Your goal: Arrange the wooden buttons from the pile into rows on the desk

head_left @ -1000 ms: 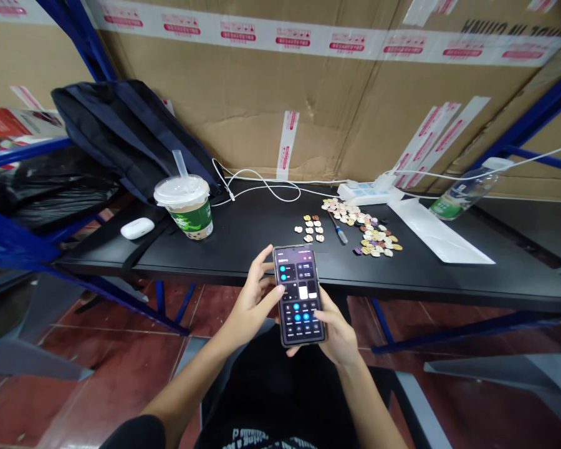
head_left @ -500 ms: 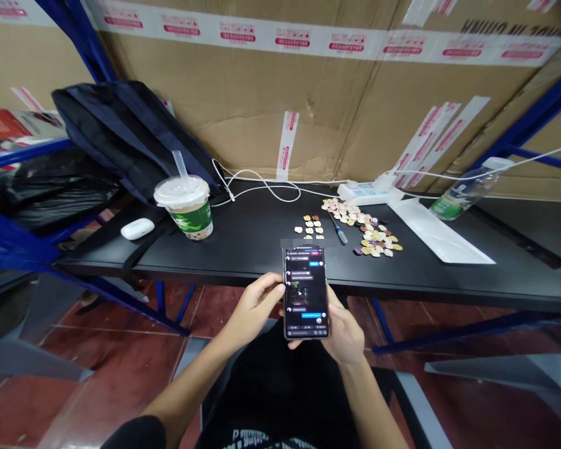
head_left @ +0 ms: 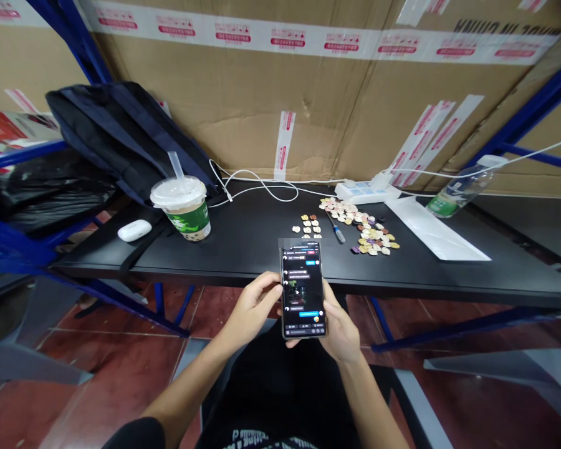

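Our right hand holds a flat black phone with a lit screen over our lap, by the front edge of the long black worktop. Our left hand curls at the phone's left side; we cannot tell if it grips. Past the phone lie small, flat, mostly cream pieces.

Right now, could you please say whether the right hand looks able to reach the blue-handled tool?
Probably yes: the blue-handled tool lies on the tabletop and nothing visible blocks the way, though the right hand holds the phone.
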A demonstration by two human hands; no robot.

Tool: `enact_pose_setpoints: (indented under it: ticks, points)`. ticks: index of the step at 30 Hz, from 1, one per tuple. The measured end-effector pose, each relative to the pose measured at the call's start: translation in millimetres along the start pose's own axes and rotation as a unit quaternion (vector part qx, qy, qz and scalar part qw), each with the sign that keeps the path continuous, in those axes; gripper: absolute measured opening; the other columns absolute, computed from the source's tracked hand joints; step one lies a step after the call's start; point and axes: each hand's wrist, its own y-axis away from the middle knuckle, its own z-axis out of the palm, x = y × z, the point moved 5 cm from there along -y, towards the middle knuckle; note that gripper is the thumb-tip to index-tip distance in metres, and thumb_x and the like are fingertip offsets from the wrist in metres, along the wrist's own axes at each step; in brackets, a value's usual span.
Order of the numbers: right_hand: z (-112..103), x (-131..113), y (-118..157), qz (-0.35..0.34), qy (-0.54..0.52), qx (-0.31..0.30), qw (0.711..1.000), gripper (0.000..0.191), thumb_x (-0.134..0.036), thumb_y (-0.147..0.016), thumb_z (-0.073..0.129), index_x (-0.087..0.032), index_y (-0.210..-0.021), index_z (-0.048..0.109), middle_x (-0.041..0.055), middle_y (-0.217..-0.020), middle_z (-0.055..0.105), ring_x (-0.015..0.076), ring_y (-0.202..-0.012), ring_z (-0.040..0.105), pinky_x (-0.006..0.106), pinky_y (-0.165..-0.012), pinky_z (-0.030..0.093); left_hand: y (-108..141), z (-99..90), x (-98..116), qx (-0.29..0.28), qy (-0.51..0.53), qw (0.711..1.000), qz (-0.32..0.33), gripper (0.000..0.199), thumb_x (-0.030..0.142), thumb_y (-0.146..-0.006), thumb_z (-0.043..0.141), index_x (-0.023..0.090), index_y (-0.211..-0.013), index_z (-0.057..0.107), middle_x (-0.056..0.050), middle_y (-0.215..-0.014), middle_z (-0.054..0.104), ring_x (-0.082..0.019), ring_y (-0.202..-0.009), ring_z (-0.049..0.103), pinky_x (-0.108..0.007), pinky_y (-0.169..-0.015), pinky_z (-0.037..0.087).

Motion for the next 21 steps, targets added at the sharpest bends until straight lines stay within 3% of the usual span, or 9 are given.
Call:
enact_pose_setpoints:
  ticks: [4, 6, 9, 13, 21]
  points:
    - [3.2, 2.2, 0.4, 0.026, -0.024, -0.055, 0.998, 0.072, -0.035, -0.089, 0.057, -0.032, -0.155, 0.027, 0.0118, -0.131, 0.062, 0.0365, -0.107, 0.067, 0.052, -0.067, 0.063, -0.5, -0.6, -2.6, -0.002, 0.019, 1.000, -0.007, 0.024, 0.036, -0.094, 0.056, 0.015, -0.098, 0.066, -0.003, -0.091, 0.061, -0.013, -0.072, 0.058, -0.025, -0.066, 0.049]
    - [4.1, 3.3, 1.0, 0.028, -0.030, -0.085, 0.996, 0.080, -0.031, -0.086, 0.063, -0.032, -0.155, 0.024, 0.0122, -0.129, 0.062, 0.0369, -0.106, 0.067, 0.052, -0.063, 0.063, -0.4, -1.5, -3.3, -0.002, 0.023, 1.000, -0.010, 0.023, 0.035, -0.094, 0.057, 0.015, -0.099, 0.066, -0.003, -0.090, 0.061, -0.013, -0.071, 0.058, -0.025, -0.065, 0.049]
    - [3.6, 5.7, 2.4, 0.016, -0.025, -0.118, 0.993, 0.091, -0.023, -0.079, 0.073, -0.032, -0.155, 0.024, 0.0117, -0.129, 0.062, 0.0365, -0.110, 0.065, 0.056, -0.071, 0.062, -0.2, -3.8, -3.7, 0.006, 0.017, 1.000, -0.012, 0.023, 0.034, -0.094, 0.056, 0.015, -0.101, 0.067, -0.002, -0.087, 0.064, -0.014, -0.072, 0.060, -0.025, -0.068, 0.050]
    - [1.4, 9.5, 4.6, -0.001, -0.006, -0.144, 0.990, 0.088, -0.019, -0.078, 0.076, -0.034, -0.152, 0.030, 0.0110, -0.136, 0.057, 0.0331, -0.112, 0.065, 0.054, -0.078, 0.062, -0.7, -7.1, -5.9, 0.019, 0.006, 1.000, -0.022, 0.025, 0.034, -0.095, 0.055, 0.016, -0.106, 0.068, -0.001, -0.082, 0.066, -0.015, -0.071, 0.062, -0.027, -0.071, 0.051]
    - [0.9, 12.3, 4.3, -0.012, 0.041, -0.159, 0.986, 0.096, -0.025, -0.082, 0.077, -0.036, -0.156, 0.018, 0.0118, -0.142, 0.052, 0.0290, -0.110, 0.066, 0.052, -0.084, 0.061, -1.3, -8.4, -6.4, 0.025, -0.002, 0.999, -0.021, 0.031, 0.037, -0.093, 0.056, 0.015, -0.110, 0.069, -0.006, -0.099, 0.072, -0.019, -0.083, 0.065, -0.028, -0.077, 0.052]
